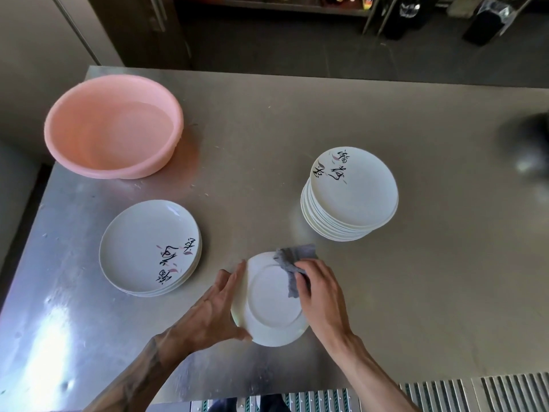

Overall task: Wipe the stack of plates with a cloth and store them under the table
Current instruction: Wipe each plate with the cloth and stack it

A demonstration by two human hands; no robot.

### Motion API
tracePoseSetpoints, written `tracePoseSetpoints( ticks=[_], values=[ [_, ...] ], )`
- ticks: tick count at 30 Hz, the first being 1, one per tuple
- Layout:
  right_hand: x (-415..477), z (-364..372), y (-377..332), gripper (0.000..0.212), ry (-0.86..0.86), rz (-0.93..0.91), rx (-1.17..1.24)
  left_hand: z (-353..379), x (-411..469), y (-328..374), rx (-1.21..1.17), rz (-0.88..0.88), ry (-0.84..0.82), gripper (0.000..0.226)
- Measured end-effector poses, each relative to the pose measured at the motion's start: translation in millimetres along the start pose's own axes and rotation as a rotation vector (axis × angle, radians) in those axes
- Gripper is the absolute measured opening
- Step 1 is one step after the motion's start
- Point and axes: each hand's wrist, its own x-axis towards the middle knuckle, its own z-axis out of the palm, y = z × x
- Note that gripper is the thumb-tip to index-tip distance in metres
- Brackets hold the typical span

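Table (267,129): steel top, lying under the held plate and everything else named here.
Basin (77,144): pink and round, far to the upper left of the held plate, well apart from it, with what looks like shallow water inside.
Tall stack (353,188): many white plates face up, up and to the right of the held plate, near it but not touching; black brushed writing shows on the top one.
Short stack (142,248): a few plates of the same kind, just left of the held plate, with a clear gap between them.
Held plate (270,301): white, underside and foot ring facing up, at the near middle of the table between both hands.
Left hand (214,310): grips the held plate's left rim, fingers stretched along the edge, thumb at its near edge.
Right hand (320,295): on the held plate's right side, fingers bent down over the cloth, pressing it to the plate.
Cloth (292,260): grey and crumpled, on the held plate's upper right rim, partly under the right hand's fingers.
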Motion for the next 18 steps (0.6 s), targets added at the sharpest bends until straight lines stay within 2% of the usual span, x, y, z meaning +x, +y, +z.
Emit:
tracePoseSetpoints(
  ticks=[4,7,9,13,15,18],
  values=[
    [10,15,-12,0.018,-0.009,-0.014,-0.03,1,1,5,0.025,-0.028,0.01,0.147],
    [15,35,-32,0.02,-0.117,-0.255,-0.096,1,0,9,0.028,-0.026,0.046,0.138],
    [16,38,-30,0.021,-0.162,-0.332,-0.135,1,0,11,0.055,-0.028,0.059,0.133],
    [20,18,-5,0.027,-0.09,-0.135,-0.093,6,2,9,0.112,-0.073,0.058,0.146],
    [4,7,9,0.027,-0.038,-0.035,-0.064,9,1,8,0.128,-0.062,0.066,0.146],
    [-31,4,18,0.033,0.004,0.009,-0.092,11,-1,7,0.142,-0.046,0.083,0.144]
  ],
)
